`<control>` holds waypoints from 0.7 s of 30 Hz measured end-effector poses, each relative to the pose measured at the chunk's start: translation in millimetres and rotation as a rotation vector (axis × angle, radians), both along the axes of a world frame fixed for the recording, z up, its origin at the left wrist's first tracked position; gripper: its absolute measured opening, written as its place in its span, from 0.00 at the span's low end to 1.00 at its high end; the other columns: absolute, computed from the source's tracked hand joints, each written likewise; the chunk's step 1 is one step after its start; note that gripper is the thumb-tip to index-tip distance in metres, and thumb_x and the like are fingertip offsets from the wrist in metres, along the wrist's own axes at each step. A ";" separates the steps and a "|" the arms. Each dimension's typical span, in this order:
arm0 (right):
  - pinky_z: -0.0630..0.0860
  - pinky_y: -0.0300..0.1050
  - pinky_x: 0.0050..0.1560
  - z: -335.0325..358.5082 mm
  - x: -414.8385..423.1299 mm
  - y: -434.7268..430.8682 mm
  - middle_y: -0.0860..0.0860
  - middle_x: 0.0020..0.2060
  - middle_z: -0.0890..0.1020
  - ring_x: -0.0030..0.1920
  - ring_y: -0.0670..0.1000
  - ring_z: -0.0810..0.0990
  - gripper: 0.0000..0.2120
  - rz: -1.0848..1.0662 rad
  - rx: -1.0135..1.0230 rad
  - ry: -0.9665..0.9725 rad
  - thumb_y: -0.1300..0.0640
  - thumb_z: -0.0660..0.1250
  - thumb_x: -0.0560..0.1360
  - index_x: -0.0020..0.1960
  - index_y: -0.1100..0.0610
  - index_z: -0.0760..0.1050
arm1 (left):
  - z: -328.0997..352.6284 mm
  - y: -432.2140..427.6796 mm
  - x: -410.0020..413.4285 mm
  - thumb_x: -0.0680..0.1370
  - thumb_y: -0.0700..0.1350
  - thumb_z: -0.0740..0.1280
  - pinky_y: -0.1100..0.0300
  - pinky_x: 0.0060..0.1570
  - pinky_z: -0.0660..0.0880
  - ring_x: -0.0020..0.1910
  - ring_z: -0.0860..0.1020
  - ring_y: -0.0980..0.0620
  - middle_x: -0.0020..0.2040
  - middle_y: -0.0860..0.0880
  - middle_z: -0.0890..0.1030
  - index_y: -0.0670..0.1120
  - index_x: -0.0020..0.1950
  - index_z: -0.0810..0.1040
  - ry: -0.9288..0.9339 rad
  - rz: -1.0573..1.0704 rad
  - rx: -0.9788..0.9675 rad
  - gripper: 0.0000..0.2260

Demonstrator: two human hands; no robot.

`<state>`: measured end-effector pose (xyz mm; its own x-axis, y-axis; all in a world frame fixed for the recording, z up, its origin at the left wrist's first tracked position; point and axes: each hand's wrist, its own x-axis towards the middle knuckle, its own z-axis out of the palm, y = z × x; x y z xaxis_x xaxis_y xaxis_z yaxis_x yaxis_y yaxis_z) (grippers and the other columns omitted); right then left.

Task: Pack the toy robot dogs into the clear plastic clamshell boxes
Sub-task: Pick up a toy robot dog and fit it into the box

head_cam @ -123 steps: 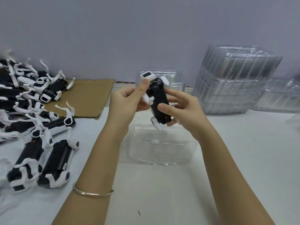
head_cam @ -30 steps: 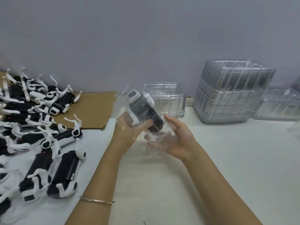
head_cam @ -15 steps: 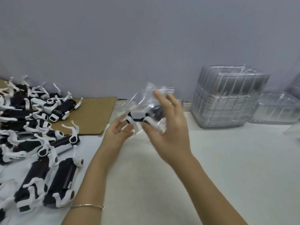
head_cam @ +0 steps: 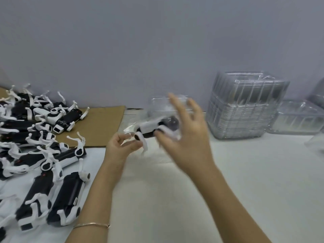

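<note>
**Above mid-table: the boxed dog now lies sideways**

Over the white table [head_cam: 245,172], the toy robot dog [head_cam: 152,127] sits inside the clear clamshell box [head_cam: 133,128], held in the air between both hands. A second ago it stood on end with the right palm beneath. Now it is turned flat, and the right hand [head_cam: 189,142] has come across the front, fingers spread, thumb against the plastic. The left hand [head_cam: 119,148] pinches the box's near corner with curled fingers. I judge the lid is being closed, but blur hides any latch.
</note>
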<state>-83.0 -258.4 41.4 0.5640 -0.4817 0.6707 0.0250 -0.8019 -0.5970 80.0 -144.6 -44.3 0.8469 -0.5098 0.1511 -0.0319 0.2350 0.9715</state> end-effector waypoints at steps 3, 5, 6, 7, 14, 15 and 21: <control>0.71 0.38 0.59 0.3 -11.3 -47.0 0.48 0.74 0.62 0.64 0.40 0.72 0.38 0.078 0.509 0.228 0.48 0.73 0.71 0.76 0.38 0.60 | 10.4 -0.7 -1.0 0.56 0.53 0.81 0.57 0.30 0.75 0.25 0.77 0.49 0.35 0.50 0.78 0.51 0.30 0.72 -0.048 -0.033 0.098 0.18; 0.76 0.41 0.56 -12.6 -16.1 -70.3 0.47 0.75 0.63 0.62 0.42 0.75 0.38 0.095 0.603 0.463 0.48 0.71 0.73 0.78 0.41 0.56 | 12.4 -4.5 -6.7 0.56 0.56 0.80 0.62 0.23 0.70 0.24 0.78 0.47 0.30 0.50 0.76 0.48 0.32 0.71 -0.019 -0.096 0.174 0.21; 0.75 0.48 0.59 -16.8 -17.2 -76.2 0.48 0.75 0.63 0.66 0.48 0.73 0.38 0.090 0.646 0.568 0.47 0.70 0.74 0.78 0.42 0.54 | 11.9 -6.0 -10.3 0.58 0.58 0.80 0.62 0.22 0.69 0.25 0.79 0.46 0.30 0.50 0.76 0.46 0.34 0.72 0.006 -0.129 0.201 0.22; 0.74 0.51 0.61 -19.8 -19.1 -79.9 0.49 0.75 0.64 0.68 0.52 0.71 0.38 0.053 0.652 0.660 0.46 0.69 0.75 0.79 0.44 0.53 | 10.3 -6.7 -13.3 0.60 0.58 0.80 0.62 0.22 0.69 0.25 0.79 0.46 0.31 0.49 0.77 0.44 0.35 0.73 0.031 -0.165 0.232 0.23; 0.49 0.62 0.75 -30.5 -2.1 -50.2 0.51 0.79 0.51 0.78 0.54 0.49 0.37 -0.110 -0.083 0.699 0.30 0.57 0.73 0.78 0.37 0.50 | -0.4 -9.2 -16.7 0.72 0.44 0.71 0.58 0.30 0.76 0.36 0.82 0.44 0.43 0.45 0.83 0.46 0.40 0.83 0.102 -0.319 0.218 0.03; 0.45 0.63 0.76 -34.9 2.1 -36.3 0.49 0.80 0.46 0.79 0.53 0.44 0.38 0.003 -0.099 0.721 0.27 0.55 0.71 0.77 0.34 0.48 | -1.8 -8.8 -17.3 0.73 0.43 0.71 0.57 0.31 0.76 0.37 0.82 0.44 0.43 0.45 0.83 0.44 0.42 0.84 0.111 -0.332 0.204 0.03; 0.41 0.70 0.73 -53.9 -11.6 -34.3 0.47 0.79 0.39 0.78 0.63 0.42 0.35 -0.030 -0.235 1.053 0.34 0.55 0.75 0.74 0.30 0.38 | -7.0 -9.6 -17.0 0.79 0.37 0.65 0.58 0.30 0.77 0.39 0.83 0.45 0.47 0.45 0.84 0.44 0.46 0.86 0.145 -0.193 0.173 0.10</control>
